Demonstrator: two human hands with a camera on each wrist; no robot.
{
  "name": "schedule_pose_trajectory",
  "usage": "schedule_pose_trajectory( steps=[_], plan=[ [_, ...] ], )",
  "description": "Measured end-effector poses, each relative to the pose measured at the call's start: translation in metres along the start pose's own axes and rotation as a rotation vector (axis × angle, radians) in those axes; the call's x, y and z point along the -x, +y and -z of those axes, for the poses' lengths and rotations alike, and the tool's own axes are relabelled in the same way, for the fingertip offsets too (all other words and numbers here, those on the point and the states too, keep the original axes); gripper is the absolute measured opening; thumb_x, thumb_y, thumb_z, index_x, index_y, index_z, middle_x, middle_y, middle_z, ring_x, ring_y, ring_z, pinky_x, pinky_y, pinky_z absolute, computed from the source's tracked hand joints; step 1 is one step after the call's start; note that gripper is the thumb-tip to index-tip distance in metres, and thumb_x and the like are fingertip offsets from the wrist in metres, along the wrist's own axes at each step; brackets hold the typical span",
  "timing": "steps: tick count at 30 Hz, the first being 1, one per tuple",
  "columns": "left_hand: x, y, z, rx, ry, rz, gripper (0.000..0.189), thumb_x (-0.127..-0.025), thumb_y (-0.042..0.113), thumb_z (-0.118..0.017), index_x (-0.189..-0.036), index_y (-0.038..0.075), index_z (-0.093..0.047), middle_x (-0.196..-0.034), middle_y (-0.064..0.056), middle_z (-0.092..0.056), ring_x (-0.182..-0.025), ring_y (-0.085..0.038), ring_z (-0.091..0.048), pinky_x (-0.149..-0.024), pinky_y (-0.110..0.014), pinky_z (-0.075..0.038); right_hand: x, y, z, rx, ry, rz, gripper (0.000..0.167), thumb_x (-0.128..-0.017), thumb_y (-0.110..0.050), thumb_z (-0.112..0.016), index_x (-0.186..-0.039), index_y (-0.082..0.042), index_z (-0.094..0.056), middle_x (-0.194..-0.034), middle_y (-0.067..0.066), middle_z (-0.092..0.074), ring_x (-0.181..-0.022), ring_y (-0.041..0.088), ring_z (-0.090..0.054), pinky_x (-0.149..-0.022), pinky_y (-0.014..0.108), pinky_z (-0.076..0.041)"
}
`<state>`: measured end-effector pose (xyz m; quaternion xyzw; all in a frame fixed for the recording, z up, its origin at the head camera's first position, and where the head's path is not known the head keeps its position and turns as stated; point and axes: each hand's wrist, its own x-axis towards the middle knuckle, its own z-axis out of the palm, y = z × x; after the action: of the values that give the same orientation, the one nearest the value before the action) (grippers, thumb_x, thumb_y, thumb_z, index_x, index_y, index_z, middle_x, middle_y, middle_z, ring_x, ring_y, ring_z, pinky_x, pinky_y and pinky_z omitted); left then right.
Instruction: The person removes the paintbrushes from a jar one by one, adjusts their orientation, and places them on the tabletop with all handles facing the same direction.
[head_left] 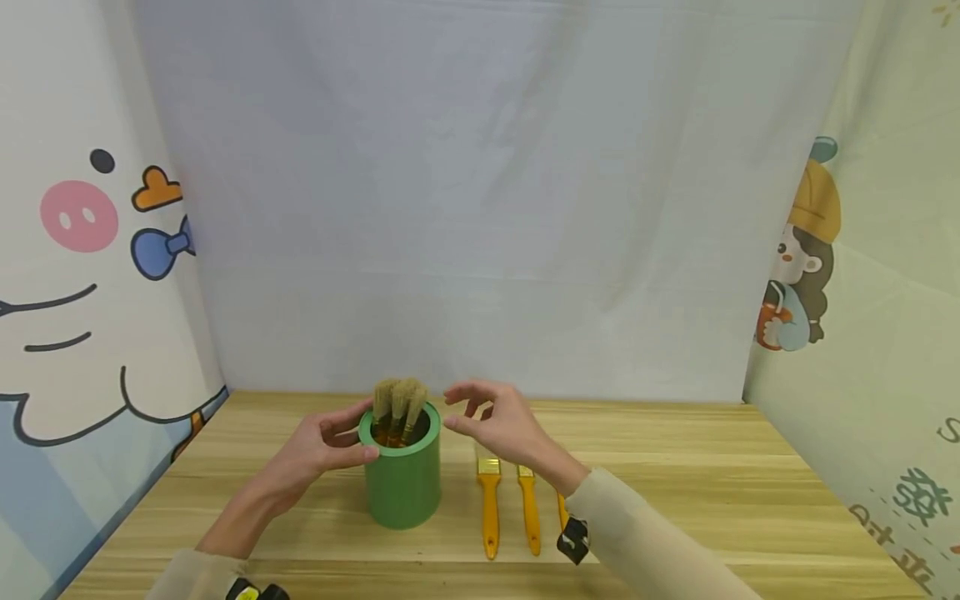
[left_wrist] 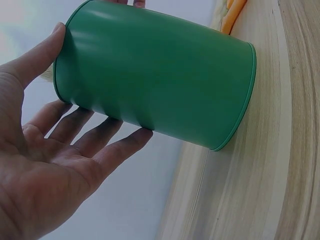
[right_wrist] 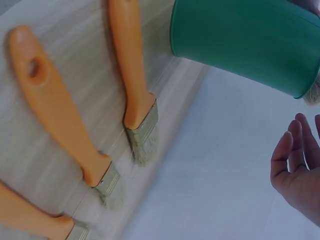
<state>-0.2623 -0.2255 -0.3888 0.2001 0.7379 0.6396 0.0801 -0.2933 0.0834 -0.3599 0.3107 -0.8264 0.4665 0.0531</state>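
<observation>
A green cylindrical can (head_left: 403, 492) stands upright on the table. Several paintbrushes (head_left: 401, 400) sit in it, their pale bristles pointing up above the rim. My left hand (head_left: 318, 450) holds the can from the left, thumb near the rim at the front and fingers along the far side, as the left wrist view of the can (left_wrist: 155, 70) also shows. Just right of the rim, my right hand (head_left: 498, 421) hovers with loosely bent fingers and nothing between them. Orange-handled flat paintbrushes (head_left: 491, 508) lie below it; the right forearm partly hides the rightmost one (head_left: 562, 510).
The wooden table (head_left: 675, 483) reaches back to a pale cloth wall (head_left: 480, 208). Printed cartoon curtains (head_left: 67, 333) hang at the left and right. In the right wrist view, the loose paintbrushes (right_wrist: 127, 55) lie side by side, apart from the can.
</observation>
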Motion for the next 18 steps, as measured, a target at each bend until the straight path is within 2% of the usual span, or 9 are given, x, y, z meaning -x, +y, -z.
schedule_pose_trajectory(
  steps=[3,8,12,18],
  plan=[
    [0.0,0.0,0.0,-0.002,0.001,0.004,0.083,-0.097,0.015,-0.078,-0.165,0.003,-0.032,-0.167,-0.021,-0.03,-0.146,-0.049,-0.038,-0.111,-0.056,-0.045,-0.007,-0.002,-0.003,-0.003,-0.01,0.001,0.032,-0.099,-0.018,-0.077,-0.13,-0.015,-0.073,-0.123,0.005,-0.074,-0.092,0.017,-0.063,-0.08,0.034,-0.053],
    [-0.001,-0.001,-0.001,0.0,0.005,0.015,0.083,-0.097,0.015,-0.078,-0.165,0.005,-0.033,-0.167,-0.019,-0.032,-0.146,-0.048,-0.039,-0.111,-0.057,-0.044,-0.018,-0.004,-0.008,-0.004,-0.049,0.009,0.04,-0.099,-0.016,-0.077,-0.138,-0.013,-0.068,-0.126,0.003,-0.073,-0.095,0.016,-0.063,-0.08,0.034,-0.054],
    [-0.002,-0.002,-0.001,-0.006,0.004,0.008,0.082,-0.097,0.016,-0.078,-0.165,0.005,-0.034,-0.167,-0.019,-0.033,-0.145,-0.05,-0.039,-0.111,-0.058,-0.045,-0.023,-0.005,-0.013,-0.014,-0.058,0.02,0.042,-0.099,-0.016,-0.076,-0.139,-0.009,-0.066,-0.127,0.006,-0.072,-0.095,0.018,-0.063,-0.079,0.034,-0.054],
    [-0.003,-0.003,0.0,-0.003,0.0,0.004,0.081,-0.097,0.017,-0.078,-0.165,0.006,-0.035,-0.167,-0.018,-0.034,-0.145,-0.05,-0.04,-0.11,-0.057,-0.046,-0.025,-0.008,-0.019,-0.001,-0.033,0.025,0.038,-0.099,-0.014,-0.075,-0.136,-0.01,-0.067,-0.125,0.009,-0.073,-0.092,0.019,-0.064,-0.068,0.031,-0.053]
  ],
)
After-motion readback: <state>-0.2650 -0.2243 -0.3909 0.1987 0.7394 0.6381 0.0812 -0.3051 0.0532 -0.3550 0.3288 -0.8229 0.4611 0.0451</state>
